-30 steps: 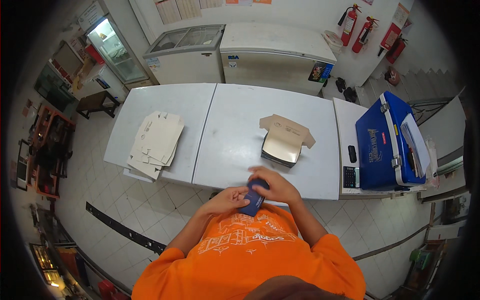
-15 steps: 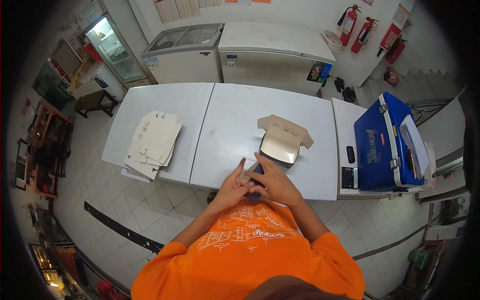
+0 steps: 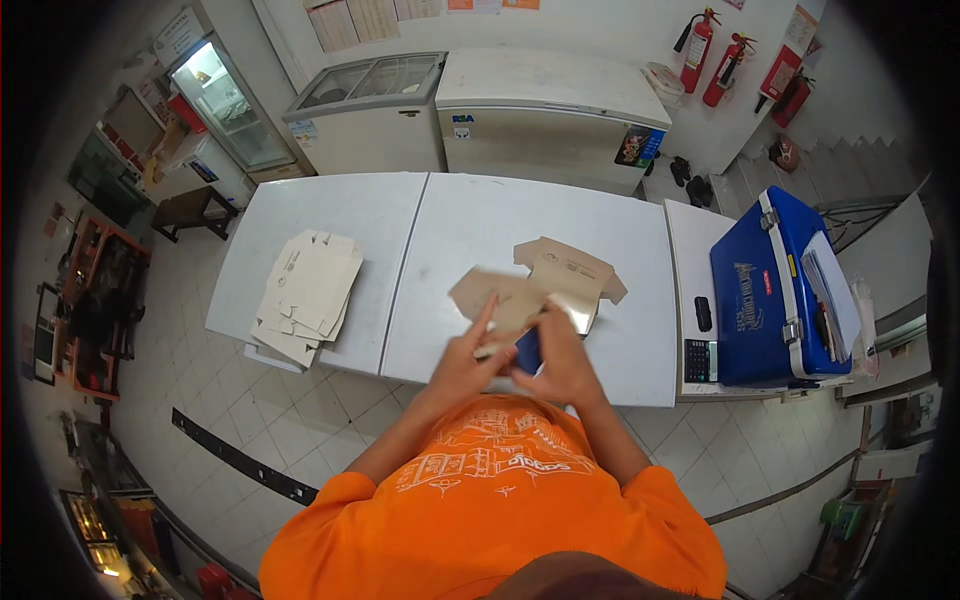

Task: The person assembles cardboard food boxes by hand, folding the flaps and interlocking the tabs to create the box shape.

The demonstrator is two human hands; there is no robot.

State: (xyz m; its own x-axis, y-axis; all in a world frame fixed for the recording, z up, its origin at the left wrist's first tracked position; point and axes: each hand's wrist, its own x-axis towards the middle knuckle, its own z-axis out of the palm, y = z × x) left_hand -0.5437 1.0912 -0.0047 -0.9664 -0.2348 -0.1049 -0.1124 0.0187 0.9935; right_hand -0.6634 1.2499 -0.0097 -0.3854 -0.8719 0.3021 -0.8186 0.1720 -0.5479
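Observation:
Both hands hold a partly folded cardboard box in front of my chest, over the table's near edge. Its brown flap points up and to the left, and a dark blue side faces me. My left hand grips its left part, index finger stretched along the flap. Around the blue side closes my right hand, the thumb below and the fingers on top. Directly behind lies another box with a raised brown lid and a shiny gold inside, partly hidden by the held one. To the left, flat cream box blanks lie stacked.
The white table has a seam left of its middle. On the right side table stand a blue cooler box with papers and pens on top, a calculator and a small black object. Chest freezers stand beyond.
The held box has come up and turned, so its brown flap now shows on the left. My right hand has shifted slightly right. The other box and the stack stay put.

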